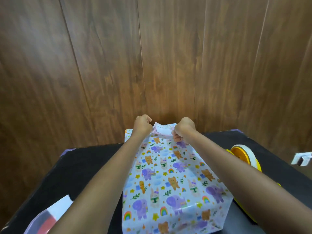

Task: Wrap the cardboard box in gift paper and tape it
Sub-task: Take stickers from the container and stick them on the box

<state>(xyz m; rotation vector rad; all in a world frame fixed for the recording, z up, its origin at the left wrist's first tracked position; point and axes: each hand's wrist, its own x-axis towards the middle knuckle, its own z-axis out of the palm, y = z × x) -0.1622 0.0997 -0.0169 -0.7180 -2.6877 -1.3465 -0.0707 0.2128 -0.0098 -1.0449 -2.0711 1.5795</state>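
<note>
Frame centre: gift paper (168,183) fully hides the box on the tabletop (76,166). We see left hand (142,126) and right hand (184,130) pinching its far flap. Tape dispenser (243,156) at right, half behind the arm.

The left forearm (104,179) and the right forearm (236,171) are bare along their whole visible length, slender and smooth, widening toward the lower edge of the view. The left hand (142,126) and right hand (184,130) are bare too, knuckles showing
</note>
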